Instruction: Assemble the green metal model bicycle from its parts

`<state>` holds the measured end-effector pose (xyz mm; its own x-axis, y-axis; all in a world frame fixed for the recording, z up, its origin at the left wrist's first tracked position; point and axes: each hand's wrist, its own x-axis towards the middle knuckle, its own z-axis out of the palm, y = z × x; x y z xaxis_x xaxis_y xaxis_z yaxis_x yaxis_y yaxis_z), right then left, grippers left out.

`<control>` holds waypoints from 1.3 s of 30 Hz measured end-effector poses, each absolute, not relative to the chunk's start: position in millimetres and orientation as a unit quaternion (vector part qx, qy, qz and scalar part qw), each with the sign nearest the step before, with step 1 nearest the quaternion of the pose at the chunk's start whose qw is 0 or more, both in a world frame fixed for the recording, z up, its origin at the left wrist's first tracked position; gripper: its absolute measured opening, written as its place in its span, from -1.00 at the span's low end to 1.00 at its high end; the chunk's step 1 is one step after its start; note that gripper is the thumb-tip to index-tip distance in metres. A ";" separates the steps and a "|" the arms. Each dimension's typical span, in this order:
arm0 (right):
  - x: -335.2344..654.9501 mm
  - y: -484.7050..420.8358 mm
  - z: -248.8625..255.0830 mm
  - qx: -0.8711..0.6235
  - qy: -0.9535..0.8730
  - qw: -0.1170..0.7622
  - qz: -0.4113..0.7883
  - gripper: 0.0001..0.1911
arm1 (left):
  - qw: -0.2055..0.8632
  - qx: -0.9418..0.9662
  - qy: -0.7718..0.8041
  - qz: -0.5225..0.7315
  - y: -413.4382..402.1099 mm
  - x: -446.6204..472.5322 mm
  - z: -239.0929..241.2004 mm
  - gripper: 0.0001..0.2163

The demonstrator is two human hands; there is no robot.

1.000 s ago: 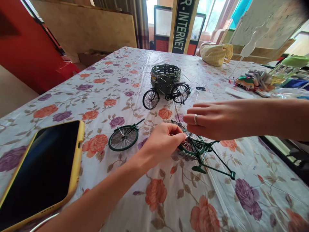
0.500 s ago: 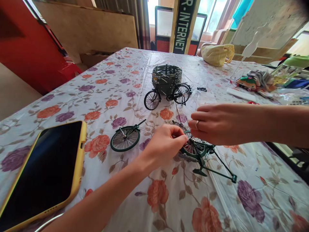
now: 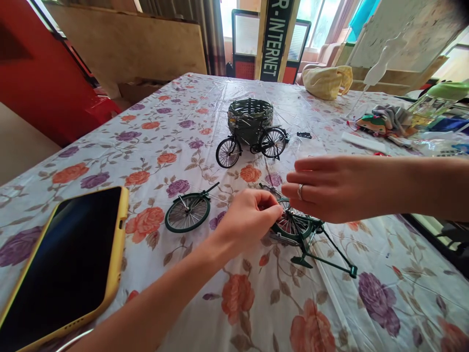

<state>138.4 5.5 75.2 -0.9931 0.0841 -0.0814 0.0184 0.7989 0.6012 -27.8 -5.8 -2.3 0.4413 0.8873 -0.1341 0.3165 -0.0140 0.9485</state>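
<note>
A dark green model bicycle frame with its wheel (image 3: pixel 293 224) lies on its side on the flowered tablecloth. At the left edge of that wheel my left hand (image 3: pixel 252 215) is closed in a pinch, thumb against bent fingers; whatever sits between the tips is too small to make out. From the right, my right hand (image 3: pixel 322 188), with a ring, reaches over the wheel's hub. Its fingers lie together and bend down; thumb and index tip are hidden behind the hand. Left of my hands rests a separate green front wheel with fork (image 3: pixel 187 212).
Farther back, a small black model bicycle (image 3: pixel 251 144) stands against a dark woven basket (image 3: pixel 251 117). A phone in a yellow case (image 3: pixel 69 264) lies at the left. A small black part (image 3: pixel 304 135), a yellow bag (image 3: pixel 324 82) and a white strip (image 3: pixel 362 142) are at the back right.
My right hand has shifted and turned slightly over the wheel. My left hand keeps its pinch at the same place. The whole view has moved a little.
</note>
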 end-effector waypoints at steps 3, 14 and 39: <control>136.4 5.3 73.5 0.038 0.945 0.072 0.316 -0.72 | 0.539 0.657 0.452 0.270 -6.3 -27.5 -2.2 -0.86; 136.4 3.6 68.7 0.097 0.945 0.150 0.275 -0.75 | 0.528 0.660 0.455 0.279 -6.5 -26.9 -2.5 -0.86; 156.2 -22.4 69.9 0.154 0.907 -0.068 0.385 -0.87 | 0.333 0.676 0.436 0.492 -18.7 -24.9 13.4 -0.82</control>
<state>156.2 -22.4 69.9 -0.9430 0.2279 0.2423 0.3326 0.6563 0.6772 -24.9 -18.7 13.4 0.1367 0.9169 0.3750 0.2618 -0.3985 0.8790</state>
